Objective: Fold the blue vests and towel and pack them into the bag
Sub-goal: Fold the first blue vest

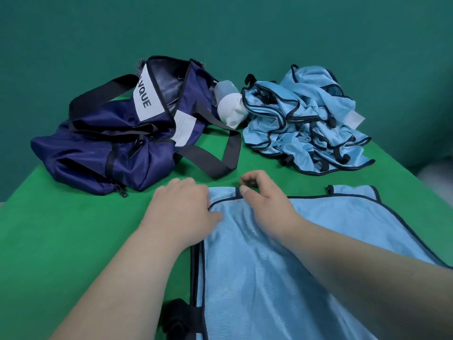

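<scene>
The flat vest [269, 278] lies lower centre on the green desk [61, 229]. The left grip [181, 204] rests on its upper-left corner, fingers relaxed. The right grip [264, 204] is curled, pinching the vest's black top-edge tab. The bag [122, 133] sits upper left and the vest pile [306, 123] upper right.
</scene>
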The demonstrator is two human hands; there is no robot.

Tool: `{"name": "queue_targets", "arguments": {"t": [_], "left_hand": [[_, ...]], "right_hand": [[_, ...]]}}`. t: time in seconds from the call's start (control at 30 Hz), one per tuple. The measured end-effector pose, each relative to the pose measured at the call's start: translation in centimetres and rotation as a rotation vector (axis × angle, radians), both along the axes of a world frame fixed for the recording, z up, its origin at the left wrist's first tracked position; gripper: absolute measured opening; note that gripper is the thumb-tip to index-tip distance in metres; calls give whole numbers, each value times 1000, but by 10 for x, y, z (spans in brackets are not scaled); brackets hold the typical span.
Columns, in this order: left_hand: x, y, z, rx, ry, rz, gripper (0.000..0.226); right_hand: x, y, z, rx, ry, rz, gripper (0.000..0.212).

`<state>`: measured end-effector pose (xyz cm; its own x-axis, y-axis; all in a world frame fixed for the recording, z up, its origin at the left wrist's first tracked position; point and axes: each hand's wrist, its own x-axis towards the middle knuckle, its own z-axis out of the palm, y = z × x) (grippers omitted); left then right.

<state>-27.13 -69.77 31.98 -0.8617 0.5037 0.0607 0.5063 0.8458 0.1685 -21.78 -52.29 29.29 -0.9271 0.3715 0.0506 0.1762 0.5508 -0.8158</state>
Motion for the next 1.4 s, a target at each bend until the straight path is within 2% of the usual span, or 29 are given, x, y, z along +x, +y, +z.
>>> {"name": "queue_targets", "arguments": {"t": [0.07, 0.1, 0.2, 0.37, 0.47, 0.6, 0.73, 0.83, 0.9, 1.03, 1.23, 1.4], "left_hand": [[0, -1, 1, -40, 0, 20, 43], [1, 0, 2, -53, -4, 29, 44], [3, 2, 3, -66, -18, 25, 42], [6, 6, 0, -31, -59, -4, 36], [7, 6, 2, 17, -22, -34, 32], [10, 5, 9, 193, -61, -20, 26], [14, 6, 16, 378, -153, 37, 20], [11, 4, 20, 575, -169, 74, 19], [8, 2, 20, 648, -192, 81, 21], [7, 1, 16, 583, -208, 72, 21], [7, 5, 8, 537, -225, 77, 27], [5, 8, 1, 411, -214, 96, 23]], "right_hand": [[8, 7, 13, -292, 112, -44, 11], [15, 15, 18, -302, 179, -80, 16], [44, 47, 32, -85, 205, -175, 20], [94, 124, 37, 315, -175, -348, 23], [108, 168, 35, 526, -296, -379, 30], [110, 191, 32, 637, -407, -320, 27], [101, 195, 36, 638, -455, -293, 22], [94, 199, 40, 621, -518, -310, 8], [94, 202, 43, 597, -492, -335, 1], [97, 208, 50, 472, -304, -460, 7], [84, 209, 47, 353, -186, -517, 8], [77, 213, 44, 380, -223, -514, 6]]}}
